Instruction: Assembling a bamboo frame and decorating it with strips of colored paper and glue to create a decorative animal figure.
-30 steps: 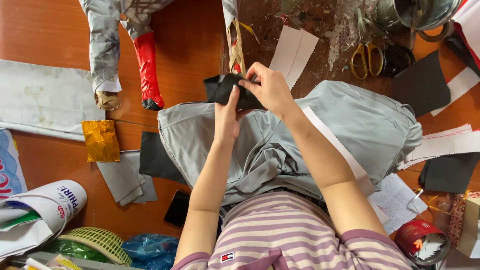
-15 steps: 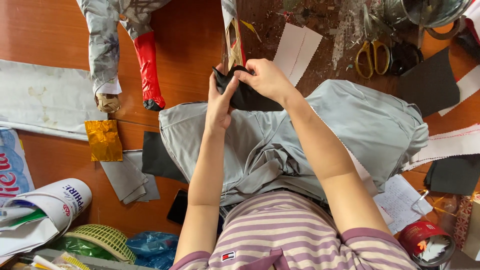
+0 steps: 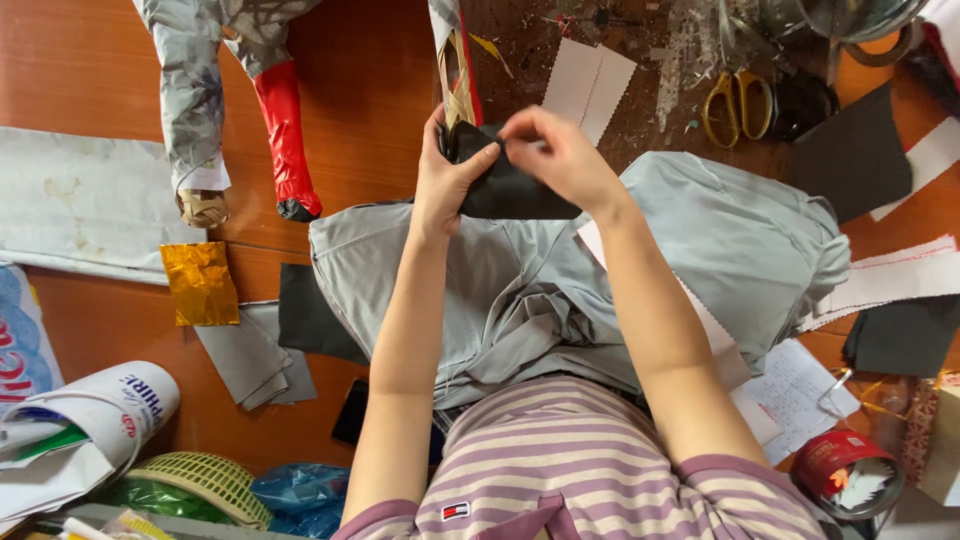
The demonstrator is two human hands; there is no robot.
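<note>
Both of my hands hold a folded piece of black paper point(image 3: 510, 190) above my grey-trousered knees point(image 3: 560, 270). My left hand point(image 3: 445, 180) grips its left end with the thumb on top. My right hand point(image 3: 560, 155) pinches the upper edge from the right. Just beyond the paper stands a narrow red and tan paper strip point(image 3: 458, 70). Part of the black paper is hidden under my fingers.
A grey paper figure leg with a red tip point(image 3: 285, 140) lies at the upper left. Gold foil point(image 3: 200, 285) and grey sheets point(image 3: 250, 355) rest on the wooden floor. Yellow scissors point(image 3: 735, 100), white zigzag-edged paper point(image 3: 590, 85), black sheets point(image 3: 850, 150) and a red tape roll point(image 3: 845, 470) are on the right.
My hands closed around the black paper and shifted slightly left, with the right hand now pinching its top edge and the paper more flattened between them.
</note>
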